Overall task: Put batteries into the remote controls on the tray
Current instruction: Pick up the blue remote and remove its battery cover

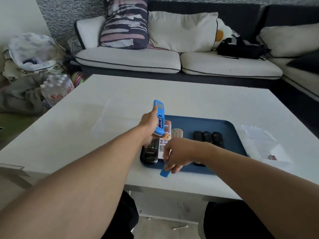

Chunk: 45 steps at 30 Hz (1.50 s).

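My left hand (pixel 148 125) grips a light blue remote (pixel 159 116) above the left end of the dark blue tray (pixel 226 128). The remote's back faces me, its battery bay is uncovered and batteries (pixel 160 122) sit inside. My right hand (pixel 177 153) pinches a small blue battery cover (pixel 165 172) over the tray's near edge. On the tray lie a black remote (pixel 149 155), a white remote (pixel 166 135), a beige remote (pixel 177 132) and three black remotes (pixel 208 136) side by side.
The tray sits on a white table (pixel 86 121). Clear plastic bags (pixel 265 140) and a small packet (pixel 272 157) lie right of the tray. A sofa with cushions (pixel 172 62) stands behind the table. Water bottles (pixel 55 87) and clutter are on the floor at left.
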### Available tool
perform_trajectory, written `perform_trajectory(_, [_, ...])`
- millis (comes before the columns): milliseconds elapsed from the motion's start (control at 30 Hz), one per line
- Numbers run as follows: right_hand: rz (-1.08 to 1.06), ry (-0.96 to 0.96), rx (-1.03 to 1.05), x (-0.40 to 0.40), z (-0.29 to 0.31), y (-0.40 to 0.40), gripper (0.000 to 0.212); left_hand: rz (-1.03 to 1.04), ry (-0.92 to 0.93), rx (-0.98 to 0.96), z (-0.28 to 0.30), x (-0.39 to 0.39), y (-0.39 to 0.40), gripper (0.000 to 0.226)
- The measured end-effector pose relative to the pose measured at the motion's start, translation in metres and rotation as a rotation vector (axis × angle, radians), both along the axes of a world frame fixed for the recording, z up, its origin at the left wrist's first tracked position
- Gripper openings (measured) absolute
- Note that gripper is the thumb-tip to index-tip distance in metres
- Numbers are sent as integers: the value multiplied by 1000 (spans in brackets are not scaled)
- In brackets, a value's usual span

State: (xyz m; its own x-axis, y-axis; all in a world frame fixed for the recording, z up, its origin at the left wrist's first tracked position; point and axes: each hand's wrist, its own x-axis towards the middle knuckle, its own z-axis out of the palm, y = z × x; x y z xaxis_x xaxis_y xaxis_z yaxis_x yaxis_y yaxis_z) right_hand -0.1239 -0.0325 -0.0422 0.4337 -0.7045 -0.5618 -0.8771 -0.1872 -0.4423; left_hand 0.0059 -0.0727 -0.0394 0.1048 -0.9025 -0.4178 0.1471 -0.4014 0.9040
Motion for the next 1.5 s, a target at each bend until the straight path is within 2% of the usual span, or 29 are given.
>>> perform_trajectory(67, [24,67,-14,3,-5,1,20,-10,55,-3,1,-1,0,40])
perform_trajectory(233, [52,240,20,-4,-9,-1,42,-56,149,14,3,0,0,45])
perform_trajectory(400, [97,373,86,-8,-7,3,43,-127,146,21,4,0,-1,47])
perform_trajectory(500, [84,393,78,-9,-11,7,42,-164,124,4,3,-2,-3,44])
perform_trajectory(700, [15,308,99,-17,-18,9,35,-210,87,-23,0,-2,-5,39])
perform_trajectory(933, [56,402,-128,-23,-23,6,42,-269,85,-15,0,-2,-6,45])
perform_trajectory(1067, [38,419,-131,-25,-17,3,44,-254,88,-23,0,-4,-6,43])
perform_trajectory(1133, [-9,454,-323,-27,-4,-3,41,-220,102,-37,0,-6,-7,42])
perform_trajectory(1200, [-122,385,-606,-32,11,-11,29,-200,108,-49,0,-5,-9,42])
perform_trajectory(1267, [-245,177,-774,-35,24,-18,18,-189,109,-45,-1,-5,-10,44])
perform_trajectory(1367, [-207,-49,-855,-34,29,-22,24,-185,115,-16,-3,-4,-10,43])
perform_trajectory(1500, [-77,-44,-891,-26,22,-24,39,-170,134,-23,-2,-4,-8,41])
